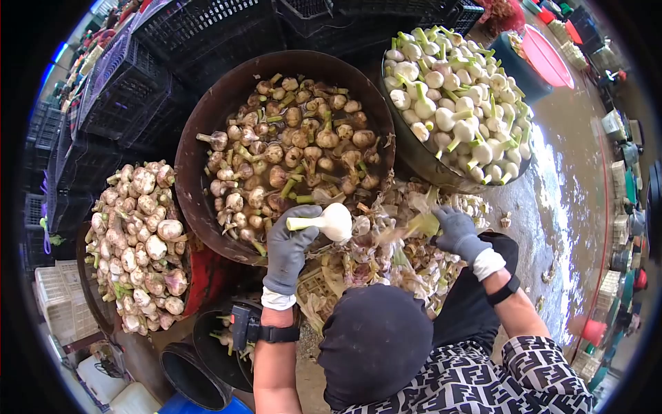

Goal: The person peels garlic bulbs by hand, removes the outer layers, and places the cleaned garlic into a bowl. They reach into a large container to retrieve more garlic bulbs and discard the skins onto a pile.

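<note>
My left hand (286, 252), in a grey glove, is closed around the stem of a clean white garlic bulb (336, 222) at the near rim of a brown tub (192, 186). In the tub, dirty garlic bulbs (293, 155) lie in murky water. My right hand (456, 233), also gloved, is closed on a strip of garlic skin (422, 225), partly smeared by motion, above a heap of stripped skins (365, 259). Peeled white garlic bulbs (455, 103) fill a large basin (431, 172) at the back right.
Unpeeled garlic bulbs (141, 241) are piled high at the left. Black crates (127, 90) stand stacked behind them. Dark buckets (196, 376) stand at the lower left. A pink basin (547, 55) is at the far right, beside wet floor (558, 179).
</note>
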Tool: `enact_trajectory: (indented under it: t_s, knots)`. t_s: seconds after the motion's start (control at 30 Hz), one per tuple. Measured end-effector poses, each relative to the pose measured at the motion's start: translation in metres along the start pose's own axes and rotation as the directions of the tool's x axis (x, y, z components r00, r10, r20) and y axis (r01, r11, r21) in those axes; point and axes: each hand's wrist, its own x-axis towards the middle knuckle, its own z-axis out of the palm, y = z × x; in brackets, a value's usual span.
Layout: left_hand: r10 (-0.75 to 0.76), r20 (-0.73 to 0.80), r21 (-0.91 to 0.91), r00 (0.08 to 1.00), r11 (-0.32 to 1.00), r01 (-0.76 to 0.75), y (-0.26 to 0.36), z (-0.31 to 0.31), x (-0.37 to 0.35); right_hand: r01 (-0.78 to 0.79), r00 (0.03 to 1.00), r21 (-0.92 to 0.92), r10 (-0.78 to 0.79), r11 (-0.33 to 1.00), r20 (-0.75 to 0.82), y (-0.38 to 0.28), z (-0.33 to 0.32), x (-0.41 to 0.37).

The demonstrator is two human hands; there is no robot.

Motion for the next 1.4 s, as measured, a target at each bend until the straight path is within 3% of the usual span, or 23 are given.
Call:
enact_trajectory:
  t_s: [0.07,0.13,0.23,0.27,0.3,0.37,0.43,0.47,0.53,0.57,0.63,0.67,0.7,0.8,0.83,0.9,0.93,1.03,1.1,1.17,1.23,1.33,1.4]
  knots:
    - [-0.074,-0.016,0.064,0.997,0.995,0.075,-0.005,0.001,-0.001,0.305,0.947,0.377,-0.235,0.875,-0.221,-0.019,0.01,-0.005]
    - [-0.147,-0.004,0.172,0.989,0.974,0.145,-0.009,0.02,-0.001,0.594,0.803,0.61,-0.332,0.525,-0.495,-0.041,0.024,-0.008]
    - [-0.143,0.238,0.242,0.961,0.967,0.084,-0.018,0.049,0.008,-0.123,0.893,0.973,-0.449,-0.193,0.024,-0.077,0.03,-0.005]
    - [-0.285,0.247,0.067,0.926,0.959,0.277,-0.013,0.048,0.01,-0.135,0.898,0.941,-0.44,-0.309,-0.016,-0.078,0.022,-0.002]
    - [-0.185,0.225,0.289,0.957,0.95,0.116,-0.022,0.035,0.02,-0.148,0.906,0.895,-0.421,-0.422,-0.049,-0.073,0.007,0.004]
    - [-0.36,0.04,0.764,0.932,0.613,0.204,-0.024,-0.029,0.049,-0.285,0.77,0.625,-0.562,-0.727,-0.303,-0.012,-0.048,0.034]
    - [-0.353,0.032,0.998,0.935,0.054,-0.014,-0.05,-0.088,0.061,-0.058,0.793,0.523,-0.358,-0.85,-0.492,-0.002,-0.074,0.031]
    - [-0.356,0.03,0.999,0.934,0.053,-0.012,-0.059,-0.097,0.064,-0.06,0.796,0.522,-0.357,-0.851,-0.489,-0.002,-0.072,0.034]
    - [-0.473,0.267,0.732,0.839,-0.467,-0.496,-0.079,-0.114,0.069,0.106,0.833,0.769,-0.366,-0.63,-0.415,-0.002,-0.061,0.038]
    - [-0.474,0.269,0.735,0.839,-0.462,-0.497,-0.14,-0.158,0.064,0.107,0.835,0.771,-0.364,-0.627,-0.412,-0.005,-0.05,0.04]
    - [-0.169,-0.033,0.976,0.985,-0.216,-0.004,-0.174,-0.17,0.077,0.177,0.892,0.927,-0.345,-0.329,-0.293,-0.021,-0.022,0.038]
    - [-0.314,-0.264,0.96,0.912,0.002,0.279,-0.141,-0.14,0.077,0.133,0.918,0.941,-0.319,-0.311,-0.236,-0.03,-0.015,0.033]
    - [-0.313,-0.261,0.961,0.913,0.005,0.276,-0.146,-0.143,0.083,0.085,0.941,0.951,-0.29,-0.297,-0.175,-0.039,-0.008,0.027]
    - [-0.628,-0.029,0.634,0.778,-0.614,-0.471,-0.163,-0.154,0.091,0.08,0.963,0.992,-0.25,-0.094,-0.101,-0.061,-0.002,0.008]
    - [-0.619,-0.033,0.636,0.785,-0.619,-0.462,-0.136,-0.141,0.093,0.093,0.967,0.993,-0.244,0.073,-0.072,-0.067,0.0,0.004]
    - [-0.422,-0.061,0.931,0.905,-0.351,-0.101,-0.056,-0.101,0.093,0.084,0.961,0.985,-0.275,0.151,-0.04,-0.084,0.012,0.001]
    - [-0.417,-0.022,0.997,0.909,0.054,0.049,-0.048,-0.107,0.096,0.029,0.938,0.986,-0.347,0.164,0.03,-0.092,0.017,-0.001]
    - [-0.14,-0.052,0.52,0.989,0.841,0.146,-0.009,-0.068,0.066,-0.166,0.823,0.971,-0.518,0.17,0.232,-0.113,0.042,0.001]
    - [-0.128,-0.068,0.244,0.989,0.959,0.141,0.011,-0.031,0.048,-0.21,0.831,0.969,-0.499,0.129,0.246,-0.132,0.051,0.0]
    - [-0.121,-0.074,0.196,0.99,0.972,0.133,0.001,-0.016,0.031,-0.299,0.825,0.914,-0.556,-0.275,0.102,-0.139,0.057,0.015]
    - [-0.028,-0.04,0.197,0.999,0.98,0.036,-0.008,-0.007,0.015,-0.511,0.808,0.735,-0.541,-0.446,0.233,-0.135,0.041,0.022]
    - [0.023,0.006,0.298,1.0,0.954,-0.023,-0.016,-0.001,0.001,-0.252,0.885,0.882,-0.464,-0.398,0.043,-0.134,0.036,0.012]
    - [0.094,0.03,0.433,0.995,0.896,-0.098,-0.017,0.006,-0.004,0.035,0.926,0.997,-0.378,0.071,-0.005,-0.134,0.035,0.013]
